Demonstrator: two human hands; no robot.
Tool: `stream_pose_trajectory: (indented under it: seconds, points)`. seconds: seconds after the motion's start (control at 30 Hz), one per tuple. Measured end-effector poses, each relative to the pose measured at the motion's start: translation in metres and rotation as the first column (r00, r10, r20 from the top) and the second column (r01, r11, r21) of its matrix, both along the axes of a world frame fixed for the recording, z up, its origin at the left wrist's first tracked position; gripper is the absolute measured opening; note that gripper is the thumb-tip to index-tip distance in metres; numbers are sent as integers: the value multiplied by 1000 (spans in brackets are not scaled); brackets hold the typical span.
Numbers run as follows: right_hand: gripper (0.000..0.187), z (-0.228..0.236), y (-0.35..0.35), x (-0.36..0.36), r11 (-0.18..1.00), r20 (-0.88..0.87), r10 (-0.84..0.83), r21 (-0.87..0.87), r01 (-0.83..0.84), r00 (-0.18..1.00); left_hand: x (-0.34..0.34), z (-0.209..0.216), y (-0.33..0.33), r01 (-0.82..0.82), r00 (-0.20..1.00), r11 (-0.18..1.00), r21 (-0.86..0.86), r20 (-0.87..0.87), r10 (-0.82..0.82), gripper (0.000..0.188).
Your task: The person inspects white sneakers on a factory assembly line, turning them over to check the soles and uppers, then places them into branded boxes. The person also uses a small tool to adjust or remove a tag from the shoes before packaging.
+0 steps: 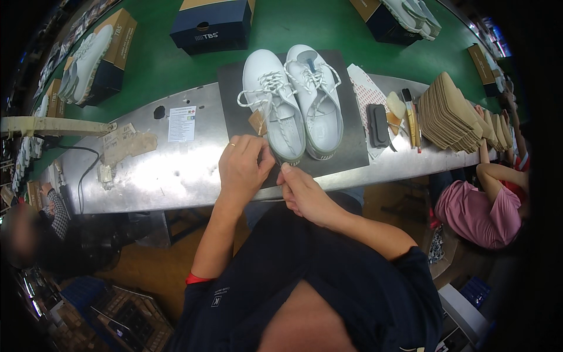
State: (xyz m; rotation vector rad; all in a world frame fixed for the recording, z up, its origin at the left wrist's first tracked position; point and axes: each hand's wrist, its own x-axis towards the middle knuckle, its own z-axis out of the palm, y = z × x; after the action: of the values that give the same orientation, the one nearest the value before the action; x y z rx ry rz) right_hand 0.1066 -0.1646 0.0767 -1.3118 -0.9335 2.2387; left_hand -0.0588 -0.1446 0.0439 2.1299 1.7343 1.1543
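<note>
Two white shoes (pixel 291 102) on one dark mat (pixel 350 126), one brush (pixel 377 125), three open shoe boxes (pixel 212 24).

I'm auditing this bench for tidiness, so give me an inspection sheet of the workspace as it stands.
Surface: a metal bench with a dark mat on it, beside a green conveyor.
Job's things: a pair of white shoes side by side on the mat, a tan tag hanging from the left shoe's laces.
Clutter: a brush, small tools, a stack of tan insoles, a paper sheet, taped scraps.
Grippers: left hand and right hand meet at the near shoe's heel, pinching something too small to tell.
Cables: a black cable over the bench's left end.
Surroundings: shoeboxes on the conveyor; other people seated at left and right.
</note>
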Motion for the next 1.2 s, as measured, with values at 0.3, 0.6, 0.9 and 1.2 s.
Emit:
stream_pose_trajectory:
  seconds: [0.3, 0.6, 0.9, 1.2]
  points:
    - [39, -2, -2, 2, 998, 15, 45, 40, -46, 999, -3, 0, -5, -22, 1000, 999, -44, 8, 23, 16]
    - [38, 47, 10, 45, 754, 386, 44, 592, -285, 921, -23, -9, -24, -235, 944, 948, -213, 184, 275, 14]
    - [25, 73, 60, 58, 218, 728, -381, 670, -710, 570, 39, -28, -16, -9, 975, 996, 94, 222, -12, 72]
    - [22, 80, 87, 41, -88, 805, -332, 492, -866, 491, 43, -52, -11, -31, 983, 995, 95, 185, 13, 78]
